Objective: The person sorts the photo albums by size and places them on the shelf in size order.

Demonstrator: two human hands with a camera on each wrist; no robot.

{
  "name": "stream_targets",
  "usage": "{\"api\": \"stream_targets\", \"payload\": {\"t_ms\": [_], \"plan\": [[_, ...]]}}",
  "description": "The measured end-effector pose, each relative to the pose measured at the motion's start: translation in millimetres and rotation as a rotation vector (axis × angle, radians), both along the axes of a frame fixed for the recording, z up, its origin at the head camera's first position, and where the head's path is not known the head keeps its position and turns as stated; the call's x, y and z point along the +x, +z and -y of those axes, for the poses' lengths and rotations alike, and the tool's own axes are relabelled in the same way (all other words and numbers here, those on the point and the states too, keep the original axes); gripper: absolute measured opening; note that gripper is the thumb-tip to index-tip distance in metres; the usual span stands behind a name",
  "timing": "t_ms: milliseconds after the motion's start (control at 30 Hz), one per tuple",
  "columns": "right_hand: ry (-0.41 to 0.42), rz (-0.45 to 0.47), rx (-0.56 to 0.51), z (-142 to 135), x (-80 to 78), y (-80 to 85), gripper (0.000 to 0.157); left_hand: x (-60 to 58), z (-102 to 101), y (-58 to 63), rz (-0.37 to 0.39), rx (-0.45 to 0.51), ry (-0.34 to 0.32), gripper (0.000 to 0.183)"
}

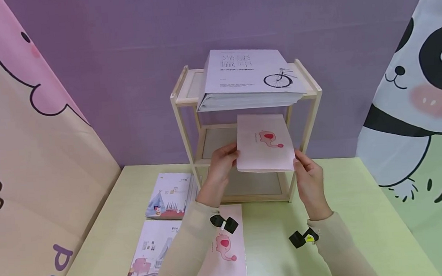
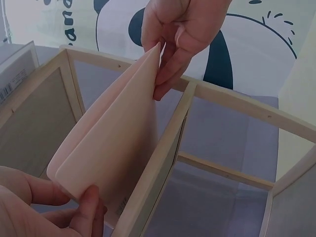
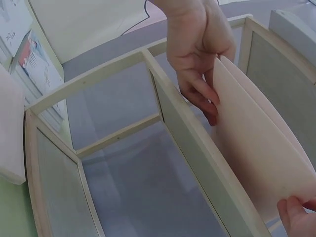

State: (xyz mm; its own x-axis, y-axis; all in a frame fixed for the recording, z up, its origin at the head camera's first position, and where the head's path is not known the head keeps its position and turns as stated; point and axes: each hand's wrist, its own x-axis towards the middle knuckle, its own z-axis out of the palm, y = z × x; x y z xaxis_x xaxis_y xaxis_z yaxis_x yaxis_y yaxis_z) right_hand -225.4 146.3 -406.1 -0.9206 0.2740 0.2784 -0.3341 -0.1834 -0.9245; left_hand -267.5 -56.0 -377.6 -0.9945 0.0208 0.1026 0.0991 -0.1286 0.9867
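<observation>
Both hands hold a thin pink booklet (image 1: 250, 148) with a red elephant on its cover. At its left edge, my left hand (image 1: 223, 165) pinches it between thumb and fingers. My right hand (image 1: 309, 179) grips the right edge near the near corner. In the left wrist view the booklet (image 2: 118, 128) tilts over a shelf board, its covers slightly parted. The same booklet (image 3: 247, 143) in the right wrist view overlaps the gap between two levels of a small wooden rack (image 1: 182, 132). A thick white book (image 1: 245, 74) with a bicycle picture lies on the rack's top.
Another pink elephant booklet (image 1: 224, 270) lies on the table (image 1: 365, 213), partly under my left forearm. To its left lie a white book with a tent picture (image 1: 167, 195) and one with a pink animal (image 1: 145, 263). Printed cloths and a purple backdrop (image 1: 124, 76) surround the table.
</observation>
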Motion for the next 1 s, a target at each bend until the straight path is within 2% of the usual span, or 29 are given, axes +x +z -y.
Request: {"api": "stream_targets", "payload": {"t_ms": [167, 433, 800, 1000], "plan": [[-0.052, -0.01, -0.003, 5, -3.3, 0.4, 0.038, -6.4, 1, 3.6, 0.019, -0.005, -0.01, 0.035], [-0.039, -0.019, -0.033, 8, -6.0, 2.2, 0.039, -16.3, 0, 8.0, 0.058, 0.001, -0.013, 0.032], [-0.06, -0.015, -0.104, 11, -11.0, 6.2, 0.038, -20.8, -3, 7.0, 0.08, 0.067, -0.01, 0.032], [-0.063, 0.01, -0.077, 10, -11.1, 7.2, 0.039, -20.9, -4, 7.8, 0.085, 0.071, -0.016, 0.031]]}}
